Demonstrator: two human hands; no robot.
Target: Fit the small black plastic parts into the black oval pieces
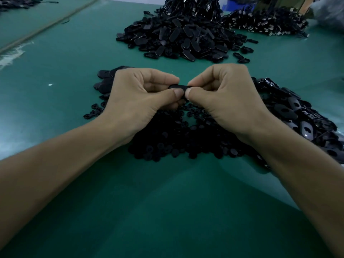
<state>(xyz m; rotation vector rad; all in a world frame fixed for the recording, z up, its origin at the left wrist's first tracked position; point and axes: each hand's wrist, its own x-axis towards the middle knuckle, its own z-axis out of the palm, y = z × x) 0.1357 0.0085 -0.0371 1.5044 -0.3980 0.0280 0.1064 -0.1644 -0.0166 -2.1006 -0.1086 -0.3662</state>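
Note:
A black oval piece (179,87) is pinched from both ends between my left hand (141,97) and my right hand (221,97), thumbs meeting at its near edge. Most of the piece is hidden by my fingers, and whether a small part sits in it cannot be seen. Beneath my hands lies a heap of small black plastic parts (176,138). Loose oval pieces (297,116) spread out to the right, and a few more oval pieces (106,79) lie behind my left hand.
A large mound of black oval pieces (178,36) rises at the back centre of the green table (74,71). Another pile of black parts with metal clips (266,23) sits at the back right. A blue bin (240,4) stands behind them.

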